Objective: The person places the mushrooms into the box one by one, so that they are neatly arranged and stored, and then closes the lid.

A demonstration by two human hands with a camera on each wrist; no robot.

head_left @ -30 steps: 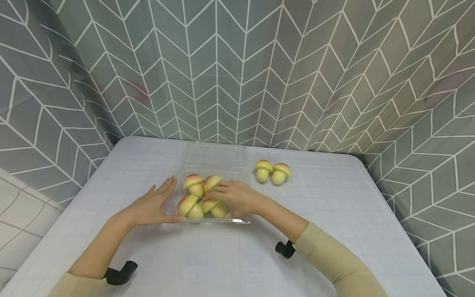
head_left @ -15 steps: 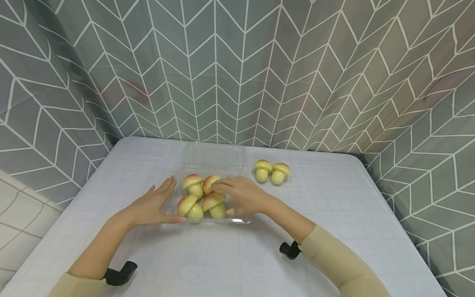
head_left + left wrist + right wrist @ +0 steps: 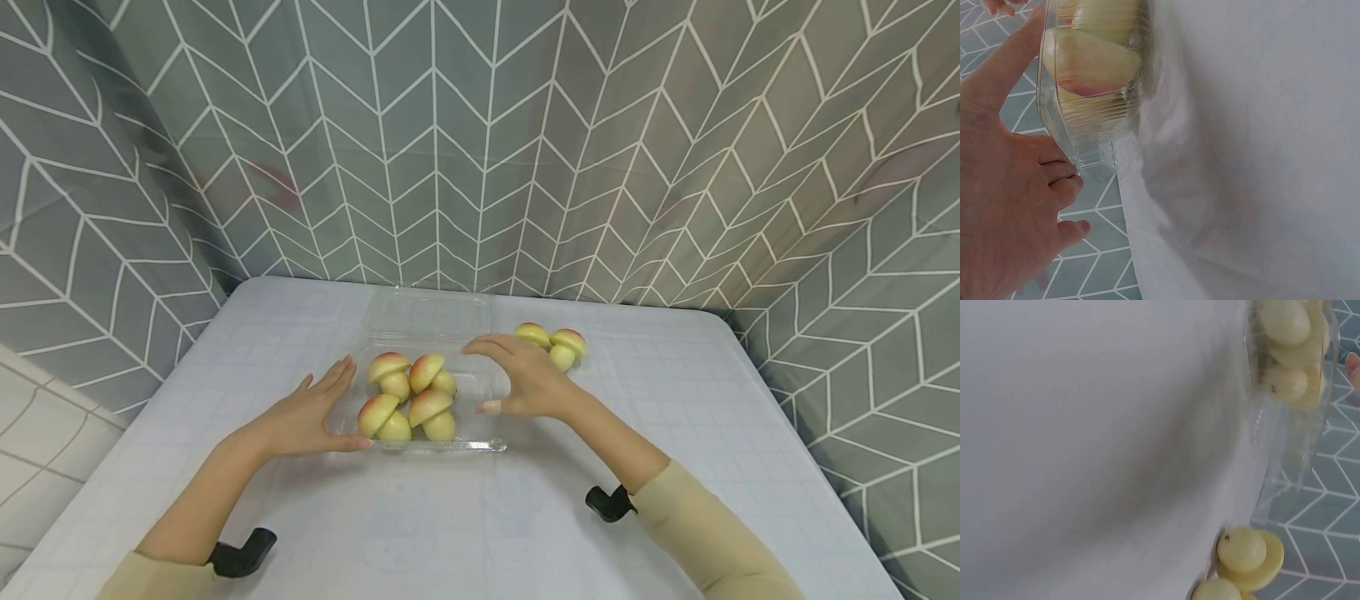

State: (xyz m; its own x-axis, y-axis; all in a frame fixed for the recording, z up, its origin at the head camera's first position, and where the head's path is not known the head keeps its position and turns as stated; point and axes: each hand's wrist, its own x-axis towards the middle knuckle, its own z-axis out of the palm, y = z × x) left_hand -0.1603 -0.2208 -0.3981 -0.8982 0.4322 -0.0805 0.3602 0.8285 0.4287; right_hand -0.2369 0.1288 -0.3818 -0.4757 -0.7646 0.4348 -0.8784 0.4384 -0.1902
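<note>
A clear plastic clamshell box (image 3: 480, 379) lies with its lid (image 3: 431, 315) folded back. Inside sit several yellow-green mushroom-shaped pieces (image 3: 378, 414) with reddish caps, filling its left and middle parts. My left hand (image 3: 303, 421) rests with spread fingers along the box's left side, thumb at the front corner; in the left wrist view its fingertips (image 3: 1072, 181) touch the box edge. My right hand (image 3: 528, 379) hovers over the box's right edge, fingers apart and holding nothing. Just behind it are two more mushroom-shaped pieces (image 3: 568, 342), one partly hidden by the hand.
A white cloth (image 3: 675, 400) covers the table. Grey herringbone-patterned curtains (image 3: 465, 167) hang behind and at both sides. Black wrist mounts (image 3: 243, 552) stick out below both forearms.
My right hand has let go of the front mushroom-shaped piece in the box and moved right and up, toward the loose pair. The left hand has stayed put.
</note>
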